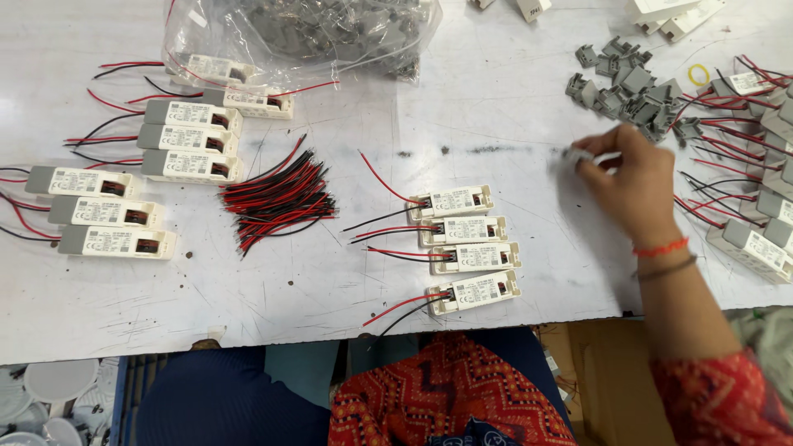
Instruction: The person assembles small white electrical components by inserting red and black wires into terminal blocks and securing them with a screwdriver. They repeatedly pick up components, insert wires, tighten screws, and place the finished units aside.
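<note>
My right hand (pixel 636 186) reaches over the white table (pixel 512 91) and pinches a small grey plastic cap (pixel 576 154) between thumb and fingers. Just beyond it lies a loose heap of the same grey caps (pixel 628 87). In front of me a column of several white driver boxes (pixel 467 248) lies flat, each with red and black wires trailing left. A bundle of cut red and black wires (pixel 277 202) lies left of them. My left hand is out of view.
More white driver boxes with grey ends (pixel 124 186) lie in rows at the left. Others with wires (pixel 756 223) crowd the right edge. A clear bag of grey parts (pixel 314 33) sits at the top. A yellow rubber band (pixel 699 74) lies top right.
</note>
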